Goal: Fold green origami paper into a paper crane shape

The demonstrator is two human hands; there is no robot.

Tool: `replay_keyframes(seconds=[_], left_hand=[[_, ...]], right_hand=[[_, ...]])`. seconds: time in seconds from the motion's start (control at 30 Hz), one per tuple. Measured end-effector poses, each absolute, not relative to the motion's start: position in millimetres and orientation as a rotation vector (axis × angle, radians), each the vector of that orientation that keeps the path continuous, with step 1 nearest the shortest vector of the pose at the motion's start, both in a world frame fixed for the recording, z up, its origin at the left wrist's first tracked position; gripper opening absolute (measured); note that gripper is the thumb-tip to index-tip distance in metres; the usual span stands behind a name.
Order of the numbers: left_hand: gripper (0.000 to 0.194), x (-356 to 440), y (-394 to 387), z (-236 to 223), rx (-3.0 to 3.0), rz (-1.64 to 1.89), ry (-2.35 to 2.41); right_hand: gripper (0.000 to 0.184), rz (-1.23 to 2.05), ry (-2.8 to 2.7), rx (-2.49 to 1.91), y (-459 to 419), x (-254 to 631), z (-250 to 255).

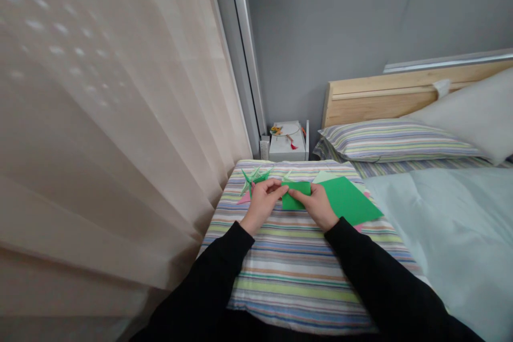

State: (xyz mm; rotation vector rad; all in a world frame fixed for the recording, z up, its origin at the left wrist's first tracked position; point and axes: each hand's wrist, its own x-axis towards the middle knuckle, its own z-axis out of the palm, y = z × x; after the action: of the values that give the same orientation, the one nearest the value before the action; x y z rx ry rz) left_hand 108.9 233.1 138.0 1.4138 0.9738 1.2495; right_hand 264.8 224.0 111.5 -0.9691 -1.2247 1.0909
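Observation:
A small folded piece of green paper [295,202] is held between my two hands above the striped cloth. My left hand [264,200] pinches its upper left corner between thumb and fingers. My right hand [315,204] grips it from the right, with the thumb lying across its face near the left thumb. Just beyond my left hand sit folded green paper pieces with pointed tips [256,175], and a bit of pink paper [243,199] shows beside them. To the right of my right hand lie larger green paper sheets [350,200], partly over pale green and pink ones.
The striped cloth [296,278] covers the surface before me. A beige curtain [120,144] hangs along the left. On the right is a bed with a pale blue cover [449,224], a striped pillow [401,140] and a wooden headboard [368,93]. A white stand [286,147] holds small items.

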Motion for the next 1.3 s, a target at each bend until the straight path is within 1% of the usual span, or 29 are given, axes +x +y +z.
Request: replay_keyframes(seconds=[0.17,0.37,0.6,0.97,1.3], left_hand=[[0.036,117,246,127,1.405,1.302,0.932],[0.033,112,243,122,1.361,1.297,0.911],[0.03,110,242,121,1.303,1.303,0.879],[0.034,110,245,119,1.241,1.271,0.847],[0.03,110,242,120,1.288,1.319,0.863]], right_hand=[[0.037,1.053,-1.207,-0.982,228,265,109],[0.033,1.055,-1.217,-1.01,226,263,110],[0.028,1.056,-1.264,-1.022,221,262,109],[0.03,1.055,-1.233,-1.047,224,262,104],[0.027,1.066,-1.204,-1.031,223,261,105]])
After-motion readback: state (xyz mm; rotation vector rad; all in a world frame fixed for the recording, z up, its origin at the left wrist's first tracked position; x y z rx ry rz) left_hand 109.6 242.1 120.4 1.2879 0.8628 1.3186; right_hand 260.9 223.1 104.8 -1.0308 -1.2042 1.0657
